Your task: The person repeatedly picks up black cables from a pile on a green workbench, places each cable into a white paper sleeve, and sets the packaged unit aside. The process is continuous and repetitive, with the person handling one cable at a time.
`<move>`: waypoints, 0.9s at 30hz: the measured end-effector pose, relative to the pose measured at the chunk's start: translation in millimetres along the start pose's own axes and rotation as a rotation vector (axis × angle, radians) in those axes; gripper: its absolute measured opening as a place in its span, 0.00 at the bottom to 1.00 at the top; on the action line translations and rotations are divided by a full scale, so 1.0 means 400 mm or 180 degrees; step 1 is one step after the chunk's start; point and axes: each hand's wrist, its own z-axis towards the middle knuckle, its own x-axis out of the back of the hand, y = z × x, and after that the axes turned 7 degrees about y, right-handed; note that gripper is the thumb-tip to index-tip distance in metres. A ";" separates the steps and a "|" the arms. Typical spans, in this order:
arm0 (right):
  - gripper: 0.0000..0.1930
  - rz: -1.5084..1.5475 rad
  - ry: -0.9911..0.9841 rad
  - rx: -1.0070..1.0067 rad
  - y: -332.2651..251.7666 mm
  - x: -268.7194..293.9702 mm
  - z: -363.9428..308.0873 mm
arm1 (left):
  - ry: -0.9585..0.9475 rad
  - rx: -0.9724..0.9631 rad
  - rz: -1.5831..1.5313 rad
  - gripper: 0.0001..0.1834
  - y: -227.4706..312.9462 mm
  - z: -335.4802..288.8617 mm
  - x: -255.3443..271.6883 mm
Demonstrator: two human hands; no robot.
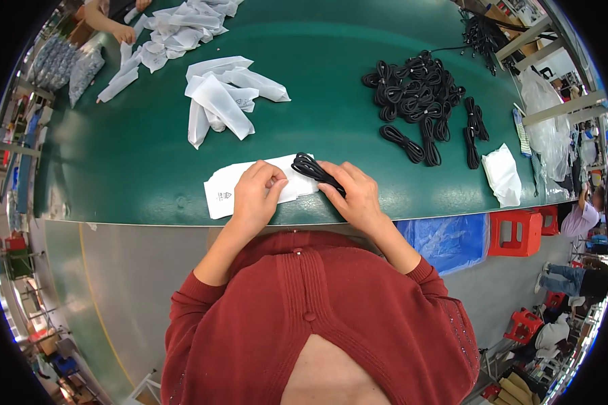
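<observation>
Cable coil (311, 170) is lying over bag stack's (293, 188) right end, right grip (356, 194) clamping it; left grip (254, 192) is touching stack's middle, can't tell whether clamped.

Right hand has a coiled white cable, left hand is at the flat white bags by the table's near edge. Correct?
Not quite: the coiled cable in the right hand is black, not white, as the head view shows. The rest stands: the left hand is at the flat white bags by the near edge of the table.
</observation>
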 end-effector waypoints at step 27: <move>0.15 0.1153 -0.0945 -0.0763 -0.023 0.030 -0.008 | -0.0150 -0.0912 0.0010 0.07 0.041 0.025 0.054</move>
